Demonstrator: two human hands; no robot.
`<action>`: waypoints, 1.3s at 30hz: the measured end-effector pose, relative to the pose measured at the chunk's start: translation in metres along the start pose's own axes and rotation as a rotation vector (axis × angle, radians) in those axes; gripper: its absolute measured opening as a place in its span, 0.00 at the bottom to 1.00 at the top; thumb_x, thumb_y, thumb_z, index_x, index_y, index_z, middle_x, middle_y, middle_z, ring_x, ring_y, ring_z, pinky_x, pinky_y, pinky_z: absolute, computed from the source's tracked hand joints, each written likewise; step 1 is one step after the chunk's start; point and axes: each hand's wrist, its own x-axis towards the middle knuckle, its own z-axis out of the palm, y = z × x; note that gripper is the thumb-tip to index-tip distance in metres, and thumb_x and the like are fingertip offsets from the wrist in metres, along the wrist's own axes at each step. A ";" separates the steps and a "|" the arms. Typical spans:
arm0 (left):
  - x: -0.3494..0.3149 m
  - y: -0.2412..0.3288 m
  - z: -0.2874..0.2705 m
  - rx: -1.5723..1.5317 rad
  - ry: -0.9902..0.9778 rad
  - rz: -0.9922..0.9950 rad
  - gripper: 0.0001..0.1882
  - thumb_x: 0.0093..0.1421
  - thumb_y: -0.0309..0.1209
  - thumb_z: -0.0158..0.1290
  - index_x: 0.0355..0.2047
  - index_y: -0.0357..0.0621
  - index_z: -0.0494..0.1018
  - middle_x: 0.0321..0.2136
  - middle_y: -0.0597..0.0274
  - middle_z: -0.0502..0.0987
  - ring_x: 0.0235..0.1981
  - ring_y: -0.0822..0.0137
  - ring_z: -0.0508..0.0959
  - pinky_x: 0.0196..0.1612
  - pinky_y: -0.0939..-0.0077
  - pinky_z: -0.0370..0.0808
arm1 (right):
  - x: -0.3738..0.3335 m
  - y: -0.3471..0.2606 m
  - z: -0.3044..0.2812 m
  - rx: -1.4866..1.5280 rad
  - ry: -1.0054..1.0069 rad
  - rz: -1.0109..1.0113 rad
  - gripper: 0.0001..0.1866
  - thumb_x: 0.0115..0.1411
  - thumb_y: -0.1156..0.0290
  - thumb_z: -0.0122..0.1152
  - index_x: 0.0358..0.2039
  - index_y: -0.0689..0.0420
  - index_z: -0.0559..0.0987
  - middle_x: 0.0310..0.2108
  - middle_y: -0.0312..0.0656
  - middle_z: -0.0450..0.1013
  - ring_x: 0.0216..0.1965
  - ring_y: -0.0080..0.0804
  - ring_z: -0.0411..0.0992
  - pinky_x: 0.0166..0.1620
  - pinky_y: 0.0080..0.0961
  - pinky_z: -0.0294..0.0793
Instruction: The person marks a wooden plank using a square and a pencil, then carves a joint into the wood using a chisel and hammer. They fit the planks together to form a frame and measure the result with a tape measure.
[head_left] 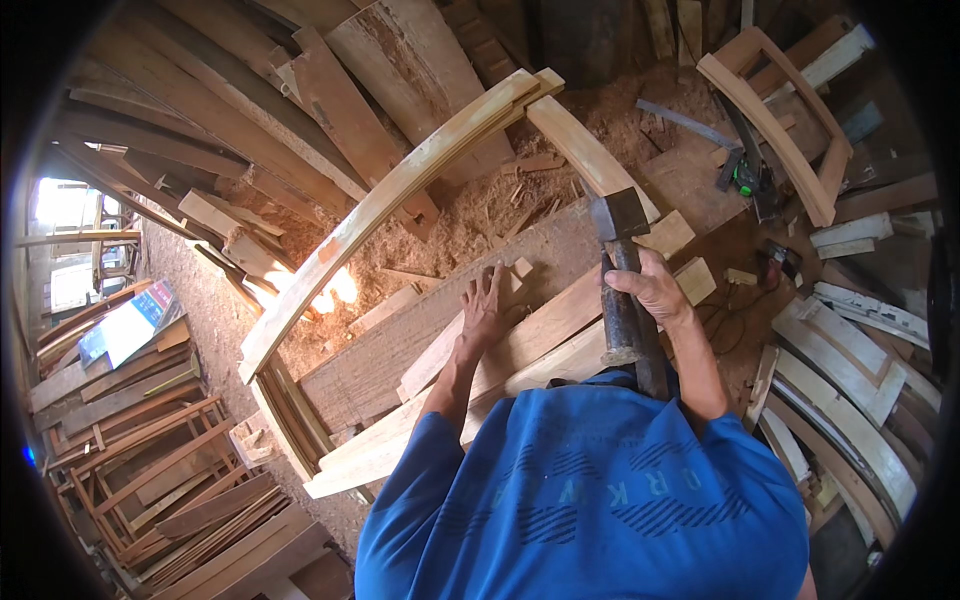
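My right hand (655, 288) is wrapped round a hammer (620, 214) with a blocky dark metal head, its handle running down toward my shirt. Alongside the handle sits a dark metal tool (617, 345) with a flared lower end; its kind and exact grip are unclear. With fingers spread, my left hand (484, 305) rests on or just over the wide wooden plank (400, 330). Around both hands is a large wooden frame with a curved pale rail (390, 205) at the far side. A pale beam (560, 365) crosses close to my body.
Wood shavings (440, 250) cover the ground beyond the plank. Long boards (180, 90) lean at the far left, and stacked timber (170, 480) fills the near left. To the right are a smaller curved frame (765, 115), a green-and-black tool (745, 175) and curved offcuts (840, 410).
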 end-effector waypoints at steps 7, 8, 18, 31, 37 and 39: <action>0.001 -0.011 0.010 0.006 0.067 -0.086 0.59 0.47 0.54 0.69 0.72 0.41 0.52 0.62 0.43 0.63 0.60 0.39 0.62 0.67 0.47 0.56 | 0.005 -0.006 -0.014 -0.023 0.010 -0.026 0.20 0.55 0.58 0.73 0.39 0.59 0.79 0.32 0.36 0.76 0.32 0.25 0.74 0.40 0.25 0.76; 0.003 -0.013 0.011 0.020 0.038 -0.045 0.58 0.47 0.55 0.69 0.71 0.41 0.54 0.61 0.42 0.63 0.59 0.39 0.63 0.66 0.47 0.57 | 0.005 -0.009 -0.023 -0.026 0.006 -0.025 0.20 0.55 0.58 0.73 0.39 0.59 0.79 0.32 0.36 0.76 0.32 0.25 0.74 0.40 0.25 0.76; 0.003 -0.012 -0.009 -0.088 0.115 0.134 0.49 0.49 0.55 0.67 0.65 0.42 0.65 0.48 0.41 0.75 0.51 0.42 0.73 0.56 0.49 0.69 | -0.005 -0.068 -0.161 -0.782 0.358 -0.096 0.15 0.51 0.70 0.67 0.39 0.61 0.78 0.31 0.37 0.76 0.33 0.25 0.74 0.41 0.27 0.75; 0.036 -0.001 -0.032 -0.124 -0.046 -0.307 0.20 0.59 0.47 0.62 0.42 0.45 0.76 0.32 0.46 0.81 0.36 0.44 0.81 0.35 0.51 0.75 | 0.064 0.048 -0.297 -1.023 0.353 0.138 0.29 0.44 0.69 0.70 0.49 0.64 0.78 0.40 0.50 0.79 0.42 0.41 0.76 0.49 0.35 0.74; 0.029 0.013 -0.019 -0.008 0.053 -0.386 0.28 0.57 0.56 0.63 0.44 0.45 0.74 0.34 0.43 0.82 0.39 0.40 0.81 0.39 0.48 0.75 | 0.080 0.022 -0.284 -1.039 0.283 0.087 0.25 0.46 0.67 0.70 0.45 0.65 0.77 0.40 0.57 0.78 0.44 0.53 0.78 0.47 0.43 0.75; 0.030 0.020 -0.021 0.035 0.078 -0.479 0.28 0.57 0.56 0.63 0.44 0.45 0.73 0.35 0.43 0.82 0.39 0.40 0.81 0.40 0.48 0.76 | 0.086 0.017 -0.284 -1.306 0.244 0.183 0.23 0.50 0.66 0.67 0.45 0.65 0.75 0.44 0.65 0.78 0.48 0.64 0.77 0.48 0.50 0.76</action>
